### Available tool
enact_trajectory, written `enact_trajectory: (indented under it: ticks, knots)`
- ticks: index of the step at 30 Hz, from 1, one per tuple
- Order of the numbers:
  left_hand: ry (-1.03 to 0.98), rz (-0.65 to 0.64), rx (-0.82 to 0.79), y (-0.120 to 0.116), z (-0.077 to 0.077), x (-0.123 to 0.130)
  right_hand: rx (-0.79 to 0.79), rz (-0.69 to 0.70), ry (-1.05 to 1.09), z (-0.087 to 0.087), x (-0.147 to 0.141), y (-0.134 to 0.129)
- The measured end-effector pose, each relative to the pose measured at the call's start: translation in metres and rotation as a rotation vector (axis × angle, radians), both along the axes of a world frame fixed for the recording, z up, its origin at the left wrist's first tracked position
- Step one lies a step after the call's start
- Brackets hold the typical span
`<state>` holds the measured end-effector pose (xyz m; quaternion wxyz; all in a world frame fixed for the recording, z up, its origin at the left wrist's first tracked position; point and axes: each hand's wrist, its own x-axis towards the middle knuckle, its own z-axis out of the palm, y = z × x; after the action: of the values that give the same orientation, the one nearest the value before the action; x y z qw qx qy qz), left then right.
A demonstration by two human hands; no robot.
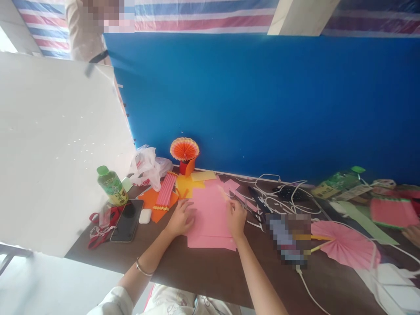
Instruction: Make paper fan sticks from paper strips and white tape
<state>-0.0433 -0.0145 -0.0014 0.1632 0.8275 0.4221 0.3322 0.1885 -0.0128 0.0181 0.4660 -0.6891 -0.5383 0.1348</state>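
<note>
Pink paper sheets (210,218) lie stacked on the dark table in front of me. My left hand (182,216) rests at their left edge, fingers apart, holding nothing. At the right edge, my right hand (236,215) has its fingers pinched together near a thin pale strip (223,192); whether it grips the strip is too small to tell. Behind the stack are yellow paper (190,186) and a pleated orange paper fan (184,149) in a red holder. A pleated pink paper piece (166,191) lies on orange paper (159,215) to the left.
At left are a green-capped bottle (112,186), a phone (127,221), a white case (145,216) and a plastic bag (144,166). White cables (292,201), scissors (251,211) and a pink fan (349,245) lie at right. Another person's hand (412,236) shows at the right edge.
</note>
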Motion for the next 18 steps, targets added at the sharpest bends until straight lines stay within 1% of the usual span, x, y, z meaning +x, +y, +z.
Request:
enact_trajectory:
  ticks: [1,3,5,7,9,11,12,15,17,18]
  knots:
    - [-0.089,0.006,-0.069,0.0,0.0,0.006,0.0,0.046,0.032,0.001,-0.007,-0.004]
    - [-0.281,0.017,-0.271,-0.001,0.002,0.021,0.0,0.15,0.108,0.001,-0.025,-0.012]
    - [-0.448,-0.006,-0.453,-0.003,0.004,0.033,-0.007,0.238,0.175,-0.001,-0.044,-0.02]
    - [-0.56,-0.002,-0.538,-0.006,0.005,0.041,-0.013,0.298,0.226,-0.005,-0.061,-0.027]
    - [-0.614,0.042,-0.547,-0.008,0.005,0.043,-0.019,0.332,0.256,-0.009,-0.073,-0.031]
    - [-0.616,0.103,-0.523,-0.009,0.003,0.04,-0.027,0.357,0.276,-0.012,-0.078,-0.034]
    - [-0.606,0.122,-0.51,-0.008,0.003,0.037,-0.031,0.377,0.25,-0.013,-0.079,-0.035]
    - [-0.516,0.214,-0.444,0.002,0.003,0.023,-0.035,0.439,0.041,-0.016,-0.075,-0.037]
    - [-0.421,0.306,-0.392,0.014,0.004,0.011,-0.036,0.449,-0.098,-0.019,-0.071,-0.038]
    - [-0.391,0.329,-0.384,0.02,0.005,0.006,-0.038,0.446,-0.135,-0.021,-0.069,-0.038]
